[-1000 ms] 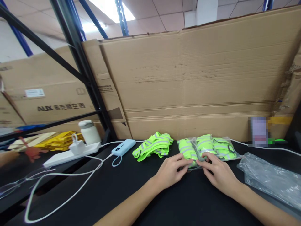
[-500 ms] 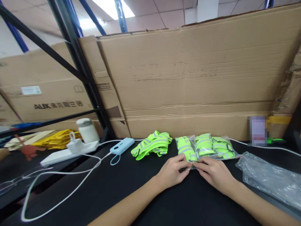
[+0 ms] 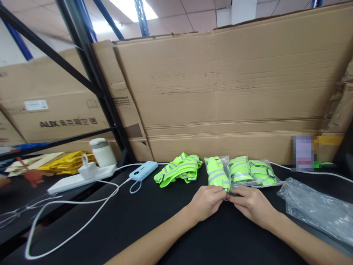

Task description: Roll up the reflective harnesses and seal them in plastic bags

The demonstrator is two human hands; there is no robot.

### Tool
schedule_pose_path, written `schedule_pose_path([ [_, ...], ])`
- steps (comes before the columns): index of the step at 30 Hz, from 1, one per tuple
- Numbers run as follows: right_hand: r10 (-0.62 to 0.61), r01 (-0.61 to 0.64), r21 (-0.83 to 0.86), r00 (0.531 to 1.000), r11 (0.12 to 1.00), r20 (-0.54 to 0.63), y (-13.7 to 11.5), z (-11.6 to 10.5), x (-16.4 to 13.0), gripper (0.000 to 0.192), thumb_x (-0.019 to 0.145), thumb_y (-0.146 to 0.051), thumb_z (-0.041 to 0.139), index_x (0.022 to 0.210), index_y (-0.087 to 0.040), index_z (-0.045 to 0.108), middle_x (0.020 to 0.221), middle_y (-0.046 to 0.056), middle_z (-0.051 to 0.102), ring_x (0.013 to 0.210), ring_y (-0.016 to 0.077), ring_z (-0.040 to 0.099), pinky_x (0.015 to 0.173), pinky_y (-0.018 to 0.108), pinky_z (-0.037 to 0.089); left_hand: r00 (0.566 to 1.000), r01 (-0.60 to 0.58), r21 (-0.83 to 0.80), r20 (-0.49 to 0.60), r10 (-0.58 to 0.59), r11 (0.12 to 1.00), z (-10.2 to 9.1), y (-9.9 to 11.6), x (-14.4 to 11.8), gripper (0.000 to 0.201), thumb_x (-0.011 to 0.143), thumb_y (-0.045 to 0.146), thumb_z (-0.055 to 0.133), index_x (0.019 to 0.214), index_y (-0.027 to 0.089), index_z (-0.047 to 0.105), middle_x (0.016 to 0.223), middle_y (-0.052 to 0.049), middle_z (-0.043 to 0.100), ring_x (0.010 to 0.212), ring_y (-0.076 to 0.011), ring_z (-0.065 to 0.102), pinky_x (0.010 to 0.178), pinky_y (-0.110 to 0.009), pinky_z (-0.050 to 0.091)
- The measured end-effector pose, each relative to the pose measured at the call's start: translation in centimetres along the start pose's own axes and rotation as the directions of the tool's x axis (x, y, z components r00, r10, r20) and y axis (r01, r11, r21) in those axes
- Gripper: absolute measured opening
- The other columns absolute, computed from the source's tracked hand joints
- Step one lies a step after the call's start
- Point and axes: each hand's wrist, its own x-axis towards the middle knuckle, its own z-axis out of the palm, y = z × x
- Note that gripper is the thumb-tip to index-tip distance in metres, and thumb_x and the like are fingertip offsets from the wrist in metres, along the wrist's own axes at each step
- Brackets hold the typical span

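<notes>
A clear plastic bag (image 3: pixel 226 167) with a folded neon-green reflective strap (image 3: pixel 216 170) inside lies on the black table. My left hand (image 3: pixel 209 200) and my right hand (image 3: pixel 249 202) pinch the bag's near edge, their fingertips almost meeting. The fingers cover most of that edge. Just right of this bag lie two more bagged reflective straps, a middle one (image 3: pixel 239 168) and a right one (image 3: pixel 261 172). A loose heap of the same neon-green strapping (image 3: pixel 180 168), striped with silver, sits unbagged to the left.
Flat clear plastic bags (image 3: pixel 317 206) lie at the right. A light-blue power bank (image 3: pixel 143 171), a white power strip (image 3: pixel 74 185) and a looped white cable (image 3: pixel 74 231) occupy the left. A white bottle (image 3: pixel 103 152) stands behind. Cardboard (image 3: pixel 220 92) walls off the back.
My left fingers have drawn down and closed more tightly at the bag's near edge. More of the strap inside shows, and the bag's top has shifted slightly left. My right hand has barely moved.
</notes>
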Motion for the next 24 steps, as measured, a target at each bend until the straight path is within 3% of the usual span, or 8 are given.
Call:
schedule_pose_path([
  [4,0.027,-0.027,0.024,1.0,0.999,0.001,0.0,0.1,0.3,0.032,0.104,-0.016,0.046,0.11,-0.022,0.076,0.098,0.009,0.075,0.088,0.022,0.072,0.075,0.033,0.059,0.991,0.134,-0.118,-0.003,-0.135,0.984,0.4,0.1,0.3,0.025,0.09,0.007,0.047,0.07,0.019,0.056,0.064,0.001,0.058,0.057,-0.0126,0.053,0.054,-0.024,0.035],
  [8,0.068,-0.069,0.034,0.997,0.997,0.037,0.1,0.2,0.5,0.031,0.103,-0.017,0.048,0.111,-0.024,0.077,0.095,0.008,0.073,0.083,0.0219,0.07,0.073,0.033,0.057,0.986,0.165,-0.125,0.007,-0.165,0.978,0.4,0.0,0.6,0.024,0.082,0.002,0.049,0.067,0.019,0.055,0.063,0.002,0.057,0.056,-0.0124,0.052,0.053,-0.024,0.031],
  [14,0.103,-0.105,0.021,0.992,0.994,0.071,-0.1,0.1,0.5,0.03,0.098,-0.013,0.053,0.11,-0.027,0.077,0.095,0.007,0.07,0.084,0.0207,0.068,0.075,0.032,0.056,0.996,0.057,-0.116,0.08,-0.047,0.992,-0.4,-1.1,0.5,0.026,0.089,0.004,0.05,0.074,0.02,0.063,0.069,0.001,0.058,0.062,-0.0129,0.056,0.055,-0.024,0.034],
  [20,0.147,-0.145,-0.022,0.983,0.989,0.11,-0.4,-0.4,0.4,0.035,0.091,-0.009,0.058,0.114,-0.028,0.076,0.098,0.006,0.068,0.089,0.0228,0.068,0.079,0.035,0.056,0.986,-0.008,-0.06,0.168,0.018,0.998,-1.9,-1.6,0.3,0.02,0.097,0.014,0.053,0.096,0.022,0.071,0.08,-0.001,0.06,0.07,-0.014,0.06,0.058,-0.023,0.04],
  [24,0.171,-0.172,-0.008,0.979,0.985,0.106,-0.3,-0.4,0.3,0.038,0.094,-0.01,0.054,0.123,-0.026,0.071,0.101,0.008,0.067,0.092,0.024,0.067,0.081,0.038,0.057,0.98,-0.026,-0.011,0.198,0.028,1.0,-2.8,-2.1,0.0,0.027,0.096,0.014,0.053,0.113,0.027,0.071,0.087,-0.002,0.059,0.079,-0.0163,0.06,0.064,-0.023,0.044],
])
